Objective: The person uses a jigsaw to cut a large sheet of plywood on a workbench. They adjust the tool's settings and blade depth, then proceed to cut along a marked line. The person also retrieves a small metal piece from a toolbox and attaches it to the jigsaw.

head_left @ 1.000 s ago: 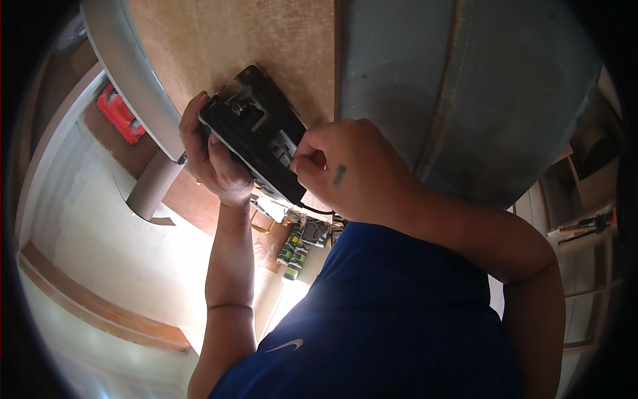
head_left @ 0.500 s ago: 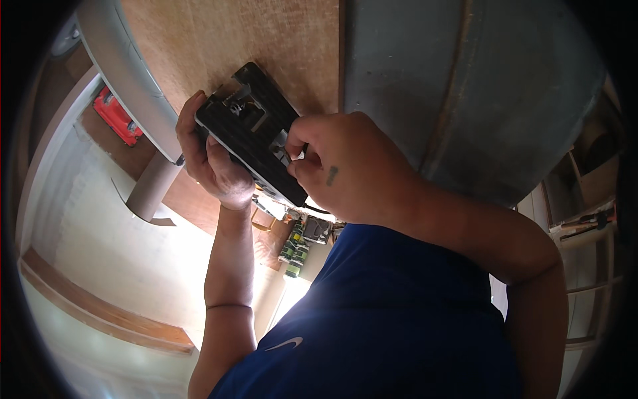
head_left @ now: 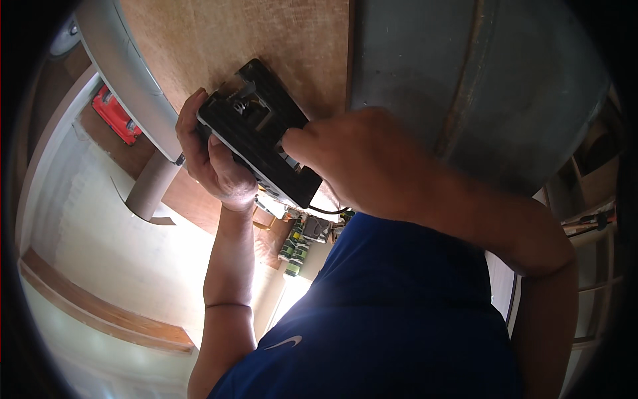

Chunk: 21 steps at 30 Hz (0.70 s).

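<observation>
My left hand (head_left: 216,156) is wrapped round a power tool that looks like a jigsaw (head_left: 269,126), turned over so its flat black base plate faces up. The plate is tilted, with openings that show metal parts inside. A dark cord (head_left: 330,211) runs from the tool's lower end. Over the plate's right side, my right hand (head_left: 352,156) is closed, fingers curled in at the opening nearest me. Motion blurs this hand, and whatever it may pinch is hidden.
A wooden board (head_left: 292,30) lies beyond the tool, next to a grey panel (head_left: 412,60). At the left are a red case (head_left: 116,114) and a brown cardboard tube (head_left: 151,189). Several green-and-black items (head_left: 293,249) sit below, beside my blue shirt (head_left: 392,299).
My right hand has shifted slightly and turned, with its fingers now more hidden. The tool has moved a little to the right in my left hand's grip.
</observation>
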### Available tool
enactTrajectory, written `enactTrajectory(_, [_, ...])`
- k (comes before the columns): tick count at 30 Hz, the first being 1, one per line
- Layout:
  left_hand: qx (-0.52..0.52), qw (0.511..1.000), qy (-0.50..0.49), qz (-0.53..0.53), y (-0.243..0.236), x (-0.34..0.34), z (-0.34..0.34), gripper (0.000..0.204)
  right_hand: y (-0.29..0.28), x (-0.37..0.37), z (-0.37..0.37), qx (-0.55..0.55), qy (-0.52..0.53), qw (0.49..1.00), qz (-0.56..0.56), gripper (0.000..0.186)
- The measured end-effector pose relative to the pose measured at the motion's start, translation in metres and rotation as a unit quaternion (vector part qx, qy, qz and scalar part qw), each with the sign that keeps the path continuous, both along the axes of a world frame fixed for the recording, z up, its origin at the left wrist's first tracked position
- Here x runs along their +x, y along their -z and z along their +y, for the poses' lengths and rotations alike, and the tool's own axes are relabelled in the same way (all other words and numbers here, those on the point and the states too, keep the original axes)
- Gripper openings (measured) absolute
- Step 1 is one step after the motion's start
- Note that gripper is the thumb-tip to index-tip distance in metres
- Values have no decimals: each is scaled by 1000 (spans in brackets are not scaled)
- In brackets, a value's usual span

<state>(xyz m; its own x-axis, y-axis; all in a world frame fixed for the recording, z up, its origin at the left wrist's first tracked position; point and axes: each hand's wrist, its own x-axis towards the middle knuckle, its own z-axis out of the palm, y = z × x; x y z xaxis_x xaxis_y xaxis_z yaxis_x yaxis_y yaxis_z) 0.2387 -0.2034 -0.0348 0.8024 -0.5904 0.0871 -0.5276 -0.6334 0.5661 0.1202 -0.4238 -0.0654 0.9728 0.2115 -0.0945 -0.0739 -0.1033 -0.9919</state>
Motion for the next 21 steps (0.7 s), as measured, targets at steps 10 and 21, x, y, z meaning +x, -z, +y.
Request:
enactTrajectory(10, [-42,992,-90,80,-3,-5,-7,50,22,-2,10,-93,162,957,-223,6])
enactTrajectory(21, [-32,999,-19,-16,-4,-1,-14,41,20,-23,-11,-136,176,960,-170,12])
